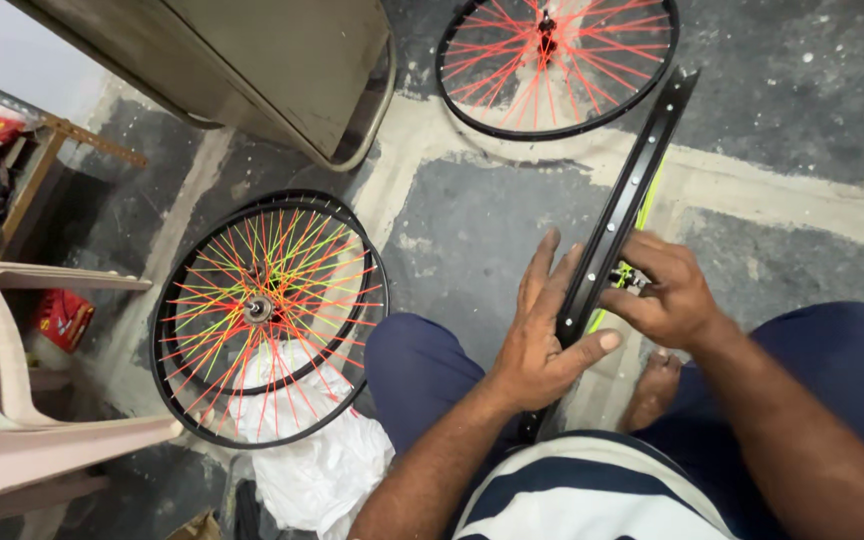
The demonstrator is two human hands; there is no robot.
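Grey patched concrete floor (472,230), stained.

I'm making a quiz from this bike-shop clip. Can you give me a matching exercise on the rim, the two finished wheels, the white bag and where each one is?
Things:
1. black rim
2. stacked wheels
3. far wheel
4. white bag

Places:
A. lying on the floor at the top of the view
B. standing on edge between the left hand and the right hand
C. crumpled on the floor under the wheels
D. lying flat on the floor beside the left knee

Pairs: 1-B, 2-D, 3-A, 4-C
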